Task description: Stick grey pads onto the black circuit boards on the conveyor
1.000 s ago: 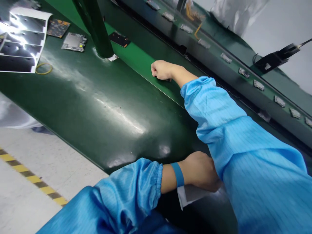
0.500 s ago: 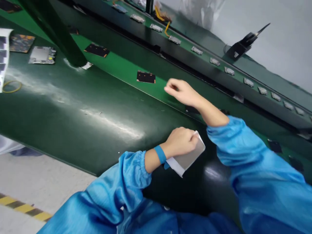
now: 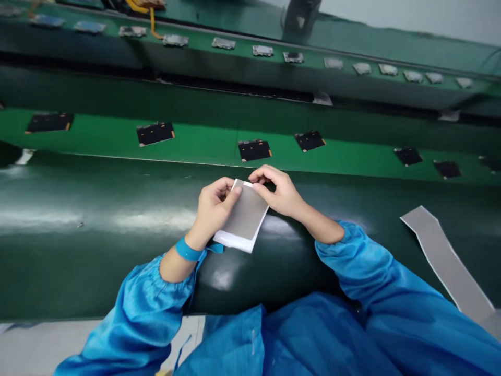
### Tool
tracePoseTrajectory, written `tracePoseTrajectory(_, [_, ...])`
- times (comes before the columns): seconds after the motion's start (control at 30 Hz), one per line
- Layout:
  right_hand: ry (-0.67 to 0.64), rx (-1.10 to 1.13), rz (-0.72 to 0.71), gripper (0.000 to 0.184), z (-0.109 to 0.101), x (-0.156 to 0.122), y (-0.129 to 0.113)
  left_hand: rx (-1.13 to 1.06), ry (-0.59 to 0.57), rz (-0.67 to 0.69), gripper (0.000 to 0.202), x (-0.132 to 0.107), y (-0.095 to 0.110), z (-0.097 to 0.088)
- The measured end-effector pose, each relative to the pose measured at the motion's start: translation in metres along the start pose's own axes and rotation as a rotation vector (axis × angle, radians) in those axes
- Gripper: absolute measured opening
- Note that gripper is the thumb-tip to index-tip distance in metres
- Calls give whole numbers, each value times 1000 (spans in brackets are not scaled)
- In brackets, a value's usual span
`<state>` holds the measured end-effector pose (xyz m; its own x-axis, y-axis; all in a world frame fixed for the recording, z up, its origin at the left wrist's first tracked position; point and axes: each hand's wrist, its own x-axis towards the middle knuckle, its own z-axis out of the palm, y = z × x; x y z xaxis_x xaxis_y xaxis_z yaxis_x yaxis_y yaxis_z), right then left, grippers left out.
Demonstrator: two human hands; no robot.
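My left hand (image 3: pixel 217 208) is closed on the left edge of a flat grey sheet with white borders (image 3: pixel 250 213), its thumb lying on the grey face. At the sheet's top edge, my right hand (image 3: pixel 276 192) pinches the white border between thumb and curled fingers. The sheet is tilted above the dark green worktop (image 3: pixel 129 261), its lower white margin toward me. A blue wrist strap (image 3: pixel 188 249) circles my left wrist. Just beyond my hands, a black board with small orange patches (image 3: pixel 254 150) lies on the bright green belt (image 3: pixel 207 137).
More black boards (image 3: pixel 155 134) are spaced along the belt. On the raised ledge behind stands a row of small silvery modules (image 3: pixel 263 50), with a yellow cable (image 3: pixel 153 25) at the left. A long grey strip with white edges (image 3: pixel 446 256) rests on the worktop at right.
My right hand has come down from above the belt to the sheet's top edge. The sheet, still in my left hand, is turned more upright. The view has swung right, showing the grey strip.
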<state>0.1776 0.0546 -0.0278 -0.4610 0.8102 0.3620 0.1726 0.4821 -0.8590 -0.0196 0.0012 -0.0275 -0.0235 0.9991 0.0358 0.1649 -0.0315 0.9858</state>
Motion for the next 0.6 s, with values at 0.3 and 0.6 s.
tracePoseTrajectory(0.3, [-2,-178,-127,12,2,-3,-9,138,-8,-18,27,-9,5,7])
tracePoseTrajectory(0.6, [-25,-611,-185,17,15,-14,-11,150,16,-70,25,-11,11,12])
